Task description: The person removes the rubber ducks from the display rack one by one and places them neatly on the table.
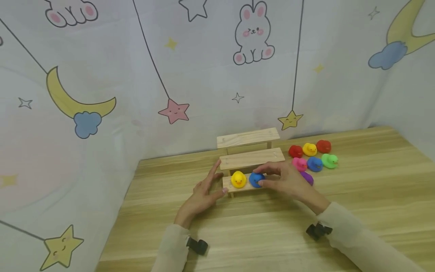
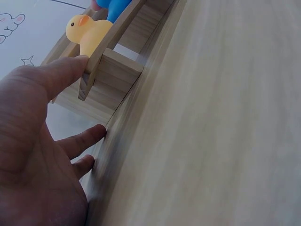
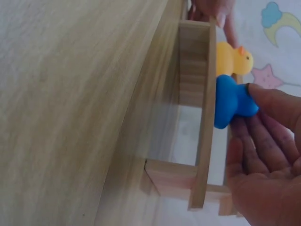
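A small three-step wooden stand (image 1: 252, 158) stands on the table near the backdrop. On its lowest step sits a yellow rubber duck (image 1: 238, 180), with a blue rubber duck (image 1: 256, 180) just right of it. My right hand (image 1: 289, 180) pinches the blue duck between thumb and fingers, down at the step's surface. At the stand's left end my left hand (image 1: 203, 194) is spread, its thumb touching the end of the lowest step. In the left wrist view the other fingers (image 2: 83, 141) of that hand stretch out low by the table, holding nothing.
Right of the stand several more rubber ducks sit in a loose cluster: red (image 1: 295, 151), yellow (image 1: 309, 149), pink (image 1: 299, 164), blue (image 1: 315, 164), green (image 1: 329, 161) and purple (image 1: 307, 178). A printed cloth backdrop (image 1: 204, 75) hangs behind the wooden table (image 1: 244, 234).
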`<state>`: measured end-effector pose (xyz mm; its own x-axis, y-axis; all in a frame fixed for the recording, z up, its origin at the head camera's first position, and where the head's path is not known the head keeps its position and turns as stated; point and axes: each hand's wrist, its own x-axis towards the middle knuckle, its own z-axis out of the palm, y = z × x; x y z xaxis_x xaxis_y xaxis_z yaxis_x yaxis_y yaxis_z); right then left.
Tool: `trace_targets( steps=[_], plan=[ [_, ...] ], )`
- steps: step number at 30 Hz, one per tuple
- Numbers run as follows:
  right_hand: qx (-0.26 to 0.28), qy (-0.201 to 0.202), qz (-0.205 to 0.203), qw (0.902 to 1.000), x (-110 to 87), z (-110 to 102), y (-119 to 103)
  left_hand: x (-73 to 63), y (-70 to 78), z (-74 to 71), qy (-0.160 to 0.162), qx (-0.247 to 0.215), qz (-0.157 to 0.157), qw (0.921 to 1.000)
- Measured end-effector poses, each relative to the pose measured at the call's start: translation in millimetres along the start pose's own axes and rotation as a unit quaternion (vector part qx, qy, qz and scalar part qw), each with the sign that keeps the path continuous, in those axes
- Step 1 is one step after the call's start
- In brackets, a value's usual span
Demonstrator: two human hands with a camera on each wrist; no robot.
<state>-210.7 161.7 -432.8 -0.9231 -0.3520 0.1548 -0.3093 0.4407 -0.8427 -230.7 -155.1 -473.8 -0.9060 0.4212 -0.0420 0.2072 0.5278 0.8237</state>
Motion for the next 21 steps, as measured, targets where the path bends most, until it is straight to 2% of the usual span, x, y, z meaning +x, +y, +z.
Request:
trace_targets(
  steps=[11, 17, 21],
  plan=[
    [0.03, 0.005, 0.069, 0.9972, -2.4, -6.8, -3.4, -0.5, -0.3, -1.5, -0.003, -0.003, 0.006, 1.0],
    [0.02, 0.02, 0.055, 0.9981, -8.0, -23.0, -4.7, -1.0, 0.1, -1.8, -0.004, -0.001, 0.005, 1.0],
    [0.008, 0.03, 0.061, 0.9976, -12.3, -39.7, -4.6, -1.0, 0.6, -1.6, -0.003, -0.002, 0.004, 1.0]
  ],
)
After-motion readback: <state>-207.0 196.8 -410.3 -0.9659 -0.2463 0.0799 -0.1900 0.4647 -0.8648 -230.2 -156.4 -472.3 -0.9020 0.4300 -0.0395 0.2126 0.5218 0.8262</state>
